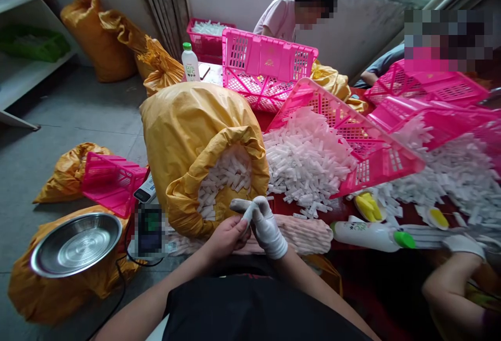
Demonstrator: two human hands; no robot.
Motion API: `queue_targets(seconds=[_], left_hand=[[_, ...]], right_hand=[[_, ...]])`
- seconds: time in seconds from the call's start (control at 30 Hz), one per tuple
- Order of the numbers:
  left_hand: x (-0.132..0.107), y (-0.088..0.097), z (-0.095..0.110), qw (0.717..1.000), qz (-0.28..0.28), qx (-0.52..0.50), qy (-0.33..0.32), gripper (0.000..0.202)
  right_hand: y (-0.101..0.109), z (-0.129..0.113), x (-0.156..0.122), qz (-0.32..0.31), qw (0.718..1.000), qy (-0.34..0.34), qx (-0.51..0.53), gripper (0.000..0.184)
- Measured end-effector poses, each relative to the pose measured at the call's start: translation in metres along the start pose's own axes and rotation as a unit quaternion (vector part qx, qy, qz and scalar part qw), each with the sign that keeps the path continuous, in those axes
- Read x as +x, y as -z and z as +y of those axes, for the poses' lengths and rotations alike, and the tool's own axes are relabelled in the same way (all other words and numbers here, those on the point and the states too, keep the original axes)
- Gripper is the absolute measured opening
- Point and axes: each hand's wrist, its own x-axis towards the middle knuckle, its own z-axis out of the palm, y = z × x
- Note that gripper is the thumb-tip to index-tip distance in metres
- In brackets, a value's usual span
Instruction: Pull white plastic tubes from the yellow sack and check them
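Observation:
My bare left hand is closed, its thumb and fingers pinching a white fabric finger of the glove worn on my right hand. My gloved right hand has its fingers partly stretched out and apart, one greyish fingertip pointing left. I make out no separate item in it. Both hands meet in front of the mouth of a large yellow sack, which lies on its side. Inside the sack are many small white plastic pieces. A pink-and-white striped cloth roll lies just behind my right hand.
More white pieces spill from a tilted pink basket. A bottle lies at right, near a co-worker's gloved hand. A steel bowl rests on a sack at left. Two people work across the table.

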Motion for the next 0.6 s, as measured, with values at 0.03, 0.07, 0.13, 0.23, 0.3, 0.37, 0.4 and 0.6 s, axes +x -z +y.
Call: queue_targets(seconds=[0.03,0.07,0.13,0.23,0.3,0.37,0.4,0.6], left_hand=[[0.001,0.000,-0.002,0.998,0.016,0.054,-0.014,0.040],[0.003,-0.001,-0.005,0.993,0.030,0.115,-0.029,0.038],[0.009,-0.001,-0.010,0.969,0.037,0.239,-0.052,0.035],[0.021,0.007,-0.016,0.904,-0.054,0.422,-0.044,0.031],[0.032,0.021,-0.019,0.831,-0.095,0.548,-0.012,0.027],[0.043,0.042,-0.021,0.741,-0.027,0.670,0.031,0.023],[0.049,0.054,-0.021,0.695,0.037,0.716,0.053,0.022],[0.079,0.106,-0.029,0.613,0.169,0.760,0.132,0.030]], right_hand=[[0.001,0.002,-0.002,-0.006,1.000,0.005,-0.008,0.034],[0.002,0.006,-0.004,-0.010,1.000,0.008,-0.014,0.033],[0.008,0.017,-0.008,-0.007,1.000,0.001,-0.028,0.032],[0.035,0.041,-0.017,0.076,0.995,-0.001,-0.063,0.031],[0.073,0.059,-0.030,0.204,0.974,0.010,-0.095,0.030],[0.126,0.074,-0.052,0.323,0.933,0.004,-0.157,0.033],[0.155,0.080,-0.067,0.350,0.909,-0.018,-0.226,0.038],[0.266,0.083,-0.120,0.333,0.748,-0.078,-0.568,0.028]])
